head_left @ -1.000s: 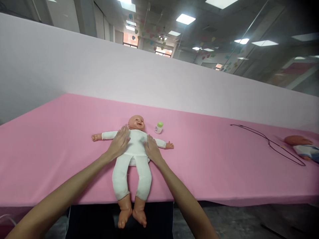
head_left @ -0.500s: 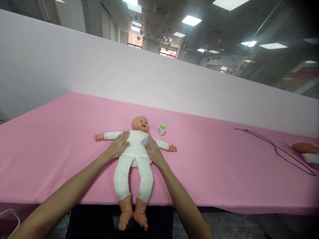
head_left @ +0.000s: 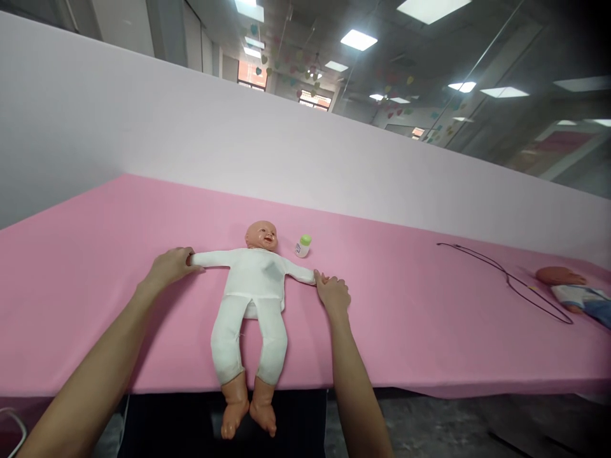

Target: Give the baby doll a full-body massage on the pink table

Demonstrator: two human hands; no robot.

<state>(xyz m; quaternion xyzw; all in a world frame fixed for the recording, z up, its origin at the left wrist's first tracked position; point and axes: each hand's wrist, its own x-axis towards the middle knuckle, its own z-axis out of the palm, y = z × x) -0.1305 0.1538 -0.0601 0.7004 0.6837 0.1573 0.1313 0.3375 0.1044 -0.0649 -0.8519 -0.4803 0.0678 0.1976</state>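
A baby doll [head_left: 256, 273] in a white suit lies on its back on the pink-covered table, arms spread wide, its bare feet hanging past the front edge. At the left, my left hand [head_left: 172, 264] is wrapped round the doll's hand, which it hides. My right hand [head_left: 333, 294] grips the doll's other hand, with a bit of it showing by my fingers. Beside the doll's head stands a small bottle [head_left: 303, 246] with a green cap, touched by neither hand.
A thin dark cable [head_left: 506, 278] lies looped on the pink cover [head_left: 405, 331] to the right. Past it lies a second doll [head_left: 575, 292], cut off by the frame edge. A white partition [head_left: 286, 159] with glass above runs behind the table.
Both my hands have moved outward from the doll's chest along its arms and closed on its hands. The view has shifted slightly, showing more of the second doll.
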